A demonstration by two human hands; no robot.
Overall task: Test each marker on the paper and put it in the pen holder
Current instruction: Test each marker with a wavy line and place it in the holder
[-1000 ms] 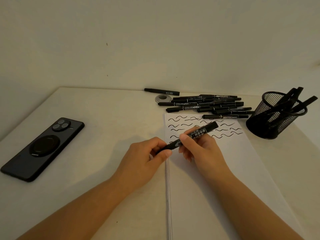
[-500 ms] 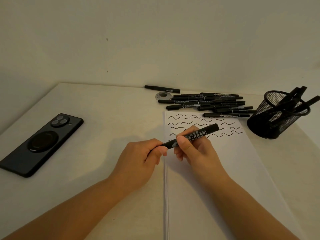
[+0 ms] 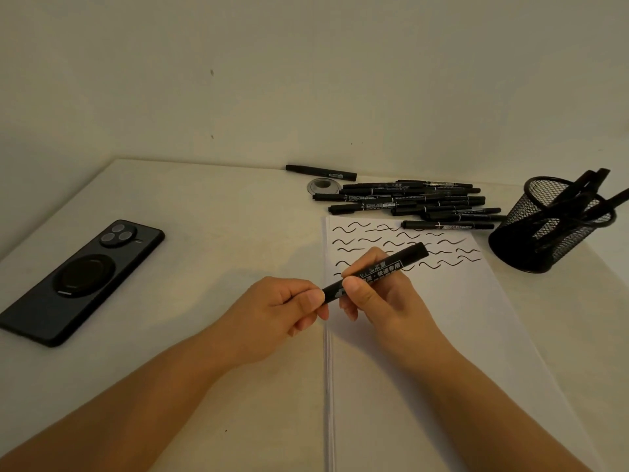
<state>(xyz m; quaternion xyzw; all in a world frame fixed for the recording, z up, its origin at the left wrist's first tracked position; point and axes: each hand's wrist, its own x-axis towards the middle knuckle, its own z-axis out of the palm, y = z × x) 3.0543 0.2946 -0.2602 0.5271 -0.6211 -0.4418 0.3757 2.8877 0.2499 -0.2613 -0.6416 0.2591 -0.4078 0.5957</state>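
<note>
Both hands hold one black marker [image 3: 377,271] in the middle of the frame, above the paper [image 3: 442,335]. The left hand [image 3: 282,311] curls its fingers round the marker's lower left end. The right hand [image 3: 384,298] pinches the middle of it, and the other end points up and to the right. Wavy black lines fill the top of the paper. More black markers [image 3: 412,201] lie in a pile just past the paper's top edge. At the far right stands a black mesh pen holder [image 3: 551,233] with some markers inside. A black phone [image 3: 81,277] lies on the table [image 3: 204,233] at the left.
</note>
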